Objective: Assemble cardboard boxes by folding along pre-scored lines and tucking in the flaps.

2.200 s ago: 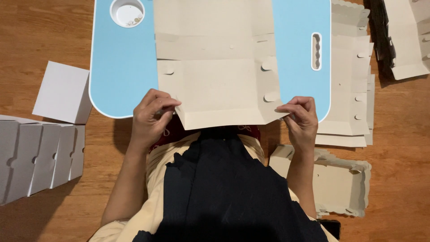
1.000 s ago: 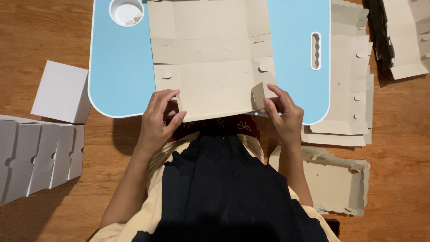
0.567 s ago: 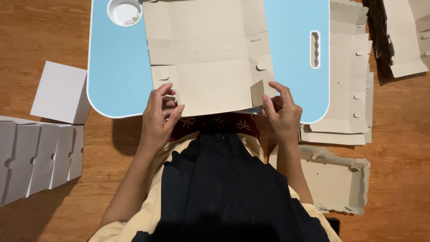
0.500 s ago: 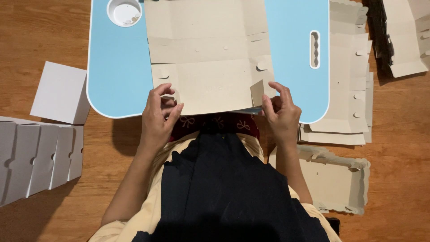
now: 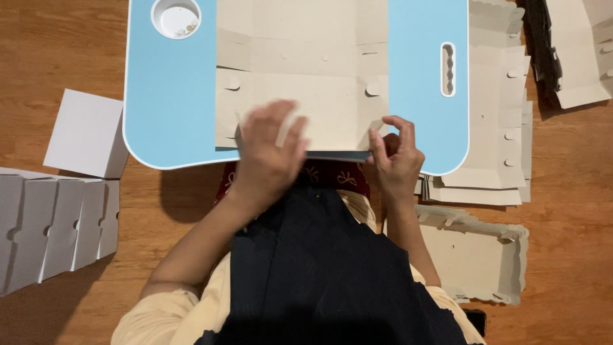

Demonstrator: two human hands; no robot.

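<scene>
A flat beige cardboard box blank [image 5: 306,70] lies on a light blue lap table [image 5: 169,96]. Its near edge is folded up along the table's front. My left hand [image 5: 268,156] rests flat on that folded near edge at the left, fingers spread and blurred. My right hand [image 5: 393,156] pinches the folded right corner flap of the blank between thumb and fingers.
A white cup holder [image 5: 175,17] is set in the table's top left. Folded white boxes [image 5: 54,223] stand in a row at the left beside one single box [image 5: 86,134]. Stacks of flat blanks [image 5: 488,128] lie at the right on the wooden floor [image 5: 51,57].
The blank's near edge has been folded up. My left hand has moved right and up onto the fold, and my right hand has stayed pinching the right corner.
</scene>
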